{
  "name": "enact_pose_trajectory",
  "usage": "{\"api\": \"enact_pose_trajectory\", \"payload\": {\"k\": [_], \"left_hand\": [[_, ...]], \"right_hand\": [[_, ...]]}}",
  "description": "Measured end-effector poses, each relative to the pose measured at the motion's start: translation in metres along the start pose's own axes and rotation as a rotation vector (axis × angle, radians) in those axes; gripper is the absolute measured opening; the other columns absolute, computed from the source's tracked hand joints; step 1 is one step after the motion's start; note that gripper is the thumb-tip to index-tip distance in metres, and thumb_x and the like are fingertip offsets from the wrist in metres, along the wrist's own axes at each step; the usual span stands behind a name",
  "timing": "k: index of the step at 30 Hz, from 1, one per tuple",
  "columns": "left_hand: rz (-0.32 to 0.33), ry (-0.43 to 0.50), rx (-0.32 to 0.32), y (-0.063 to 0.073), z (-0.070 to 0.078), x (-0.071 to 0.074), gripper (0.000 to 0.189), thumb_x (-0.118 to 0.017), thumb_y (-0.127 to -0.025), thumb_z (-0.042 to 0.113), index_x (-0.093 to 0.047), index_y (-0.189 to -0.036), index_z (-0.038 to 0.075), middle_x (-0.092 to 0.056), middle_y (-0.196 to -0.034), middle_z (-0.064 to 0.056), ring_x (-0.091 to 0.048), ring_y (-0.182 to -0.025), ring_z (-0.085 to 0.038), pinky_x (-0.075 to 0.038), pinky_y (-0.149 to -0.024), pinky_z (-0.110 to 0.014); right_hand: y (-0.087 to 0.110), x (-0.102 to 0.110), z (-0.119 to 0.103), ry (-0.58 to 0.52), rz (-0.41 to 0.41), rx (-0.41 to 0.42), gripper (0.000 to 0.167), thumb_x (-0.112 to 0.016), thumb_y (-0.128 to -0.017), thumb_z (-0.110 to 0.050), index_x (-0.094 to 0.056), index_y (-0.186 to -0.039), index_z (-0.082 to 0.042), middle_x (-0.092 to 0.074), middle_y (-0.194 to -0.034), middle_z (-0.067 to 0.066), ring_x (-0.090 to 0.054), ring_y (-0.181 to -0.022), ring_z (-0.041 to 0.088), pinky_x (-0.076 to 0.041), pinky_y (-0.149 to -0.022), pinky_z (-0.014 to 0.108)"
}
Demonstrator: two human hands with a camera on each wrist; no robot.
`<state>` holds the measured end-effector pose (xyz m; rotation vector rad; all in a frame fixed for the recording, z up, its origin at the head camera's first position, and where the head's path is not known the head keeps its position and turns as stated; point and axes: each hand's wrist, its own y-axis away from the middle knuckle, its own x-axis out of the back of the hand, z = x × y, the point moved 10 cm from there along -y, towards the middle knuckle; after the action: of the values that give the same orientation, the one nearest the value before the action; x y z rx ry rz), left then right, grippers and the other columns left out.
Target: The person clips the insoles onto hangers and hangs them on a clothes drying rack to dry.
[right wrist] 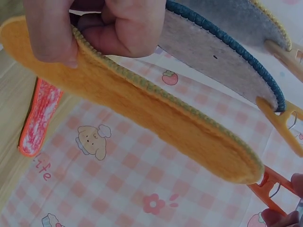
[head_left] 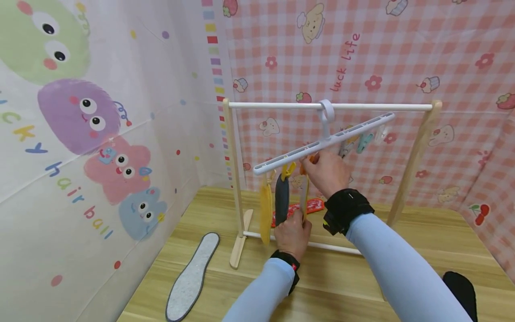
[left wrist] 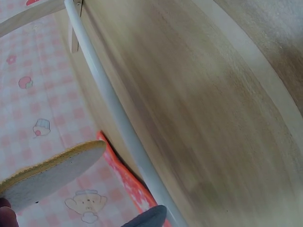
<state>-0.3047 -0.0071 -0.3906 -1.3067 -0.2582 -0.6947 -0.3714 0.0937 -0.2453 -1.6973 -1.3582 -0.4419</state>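
Note:
My left hand (head_left: 292, 235) grips a yellow insole (right wrist: 142, 109) near its lower end. Its fuzzy yellow face and grey underside both show across the wrist views. At the insole's upper end, my right hand (head_left: 327, 173) pinches an orange clothespin (right wrist: 259, 191), whose jaws meet the insole's tip. Above them a white hanger (head_left: 326, 142) slants on the rack's top bar, its left end low. Left of my hands, a grey insole with a dark blue edge (head_left: 282, 199) hangs from a yellow clothespin (head_left: 288, 171). Beside it hangs another yellow insole (head_left: 265, 212).
The wood-and-white rack (head_left: 414, 165) stands on a wood-grain table. A red patterned insole (head_left: 315, 205) lies behind its lower bar. One grey insole (head_left: 193, 277) lies at left, a black one (head_left: 460, 290) at right. Spare clothespins, one teal (head_left: 364, 142), hang from the hanger's right half.

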Motion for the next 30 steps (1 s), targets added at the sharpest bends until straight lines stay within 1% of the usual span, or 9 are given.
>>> {"api": "enact_pose_trajectory", "payload": {"k": [6,10,12,15,17,21,24,26,30], "left_hand": [[-0.034,-0.008,0.022,0.003,-0.007,-0.002,0.019,-0.076,-0.076,0.021,-0.058,-0.078,0.016,-0.059,-0.057,0.004,-0.060,-0.044,-0.017,-0.041,-0.038,-0.033],[-0.042,-0.013,0.041,0.003,-0.011,-0.002,0.019,-0.075,-0.077,0.021,-0.056,-0.077,0.016,-0.058,-0.057,0.004,-0.059,-0.043,-0.018,-0.040,-0.037,-0.035],[-0.036,-0.010,0.040,0.002,-0.012,-0.002,0.020,-0.074,-0.078,0.021,-0.055,-0.075,0.016,-0.057,-0.057,0.004,-0.059,-0.043,-0.018,-0.039,-0.037,-0.035],[-0.027,0.013,0.033,-0.001,-0.012,-0.001,0.020,-0.074,-0.078,0.020,-0.054,-0.075,0.015,-0.057,-0.057,0.003,-0.060,-0.044,-0.019,-0.039,-0.038,-0.036],[-0.035,0.035,0.035,-0.002,-0.010,-0.002,0.019,-0.073,-0.079,0.018,-0.054,-0.076,0.014,-0.058,-0.057,0.002,-0.061,-0.045,-0.019,-0.040,-0.038,-0.036],[-0.082,0.099,0.066,-0.005,-0.010,-0.007,0.018,-0.073,-0.081,0.016,-0.056,-0.079,0.012,-0.061,-0.060,0.000,-0.063,-0.049,-0.020,-0.044,-0.041,-0.035],[-0.104,0.126,0.091,-0.008,-0.010,-0.009,0.019,-0.073,-0.082,0.016,-0.055,-0.077,0.012,-0.061,-0.061,-0.001,-0.063,-0.050,-0.021,-0.044,-0.042,-0.035],[-0.101,0.110,0.098,-0.010,-0.010,-0.009,0.020,-0.073,-0.082,0.018,-0.054,-0.075,0.013,-0.061,-0.061,-0.001,-0.062,-0.049,-0.022,-0.042,-0.041,-0.036],[-0.080,0.036,0.096,-0.011,-0.009,-0.007,0.022,-0.073,-0.084,0.023,-0.055,-0.075,0.015,-0.062,-0.059,0.000,-0.062,-0.047,-0.021,-0.041,-0.040,-0.037]], "right_hand": [[0.001,-0.001,-0.002,-0.008,0.009,0.004,0.031,-0.058,-0.098,-0.037,-0.063,-0.086,-0.009,-0.060,-0.067,0.008,-0.054,-0.059,0.026,-0.038,-0.053,0.037],[0.001,-0.001,-0.004,-0.010,0.012,0.009,0.031,-0.057,-0.099,-0.036,-0.063,-0.083,-0.009,-0.058,-0.064,0.008,-0.052,-0.056,0.026,-0.036,-0.051,0.035],[0.002,-0.001,-0.005,-0.013,0.011,0.009,0.031,-0.057,-0.099,-0.035,-0.062,-0.083,-0.009,-0.057,-0.063,0.008,-0.051,-0.055,0.026,-0.036,-0.050,0.035],[0.002,-0.002,-0.006,-0.017,0.005,0.006,0.031,-0.057,-0.099,-0.034,-0.062,-0.082,-0.009,-0.058,-0.064,0.008,-0.052,-0.055,0.025,-0.036,-0.049,0.035],[0.002,-0.002,-0.006,-0.017,0.001,0.002,0.031,-0.058,-0.098,-0.034,-0.062,-0.081,-0.009,-0.059,-0.064,0.008,-0.052,-0.055,0.025,-0.036,-0.049,0.035],[0.002,0.000,-0.006,-0.007,0.004,0.005,0.033,-0.058,-0.098,-0.035,-0.062,-0.079,-0.009,-0.058,-0.063,0.007,-0.051,-0.055,0.025,-0.036,-0.049,0.034],[0.002,0.001,-0.007,-0.002,0.008,0.011,0.035,-0.059,-0.098,-0.038,-0.063,-0.077,-0.010,-0.059,-0.062,0.007,-0.051,-0.054,0.024,-0.035,-0.049,0.035],[0.003,0.001,-0.008,0.005,0.004,0.013,0.037,-0.060,-0.097,-0.042,-0.065,-0.076,-0.011,-0.060,-0.062,0.006,-0.051,-0.053,0.024,-0.035,-0.048,0.034],[0.006,0.000,-0.006,0.005,-0.013,0.007,0.040,-0.061,-0.096,-0.047,-0.068,-0.079,-0.011,-0.064,-0.066,0.006,-0.052,-0.054,0.023,-0.035,-0.048,0.034]]}}
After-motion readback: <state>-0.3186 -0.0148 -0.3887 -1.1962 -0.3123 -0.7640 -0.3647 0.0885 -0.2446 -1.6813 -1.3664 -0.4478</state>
